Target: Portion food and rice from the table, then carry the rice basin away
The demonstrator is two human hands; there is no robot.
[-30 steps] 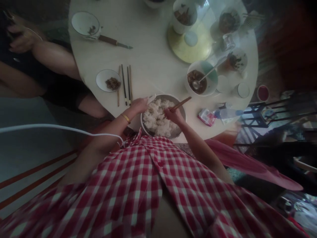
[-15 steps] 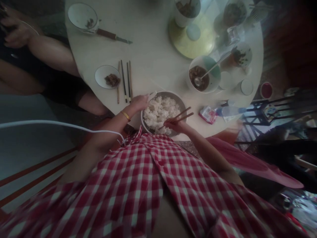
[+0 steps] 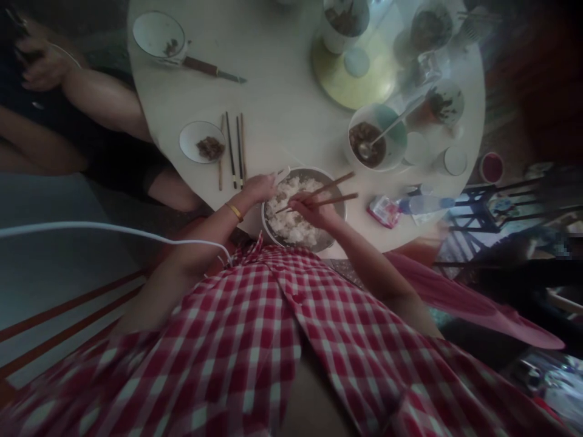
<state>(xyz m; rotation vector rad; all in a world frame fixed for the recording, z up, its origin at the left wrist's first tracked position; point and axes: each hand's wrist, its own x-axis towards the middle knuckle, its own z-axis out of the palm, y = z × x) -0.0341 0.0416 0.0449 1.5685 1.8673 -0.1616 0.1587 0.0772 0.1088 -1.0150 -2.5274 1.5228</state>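
A metal bowl (image 3: 337,213) full of white rice (image 3: 291,221) sits at the near edge of a round pale table (image 3: 277,85). My right hand (image 3: 314,211) is closed on a pair of wooden chopsticks (image 3: 334,191), whose tips reach into the rice at the left. My left hand (image 3: 260,187), with a gold bangle on the wrist, rests on the bowl's left rim, its fingers curled over a white utensil (image 3: 281,176) there.
A small dish with dark food (image 3: 201,142) and spare chopsticks (image 3: 233,150) lie to the left. A bowl with a spoon (image 3: 376,142), cups, a yellow mat (image 3: 355,79), a knife (image 3: 214,70) and a water bottle (image 3: 423,205) crowd the table. Another person's arm (image 3: 100,100) is at far left.
My right hand moved the chopsticks from the bowl's near right side up and left across the rice. My left hand has stayed on the rim.
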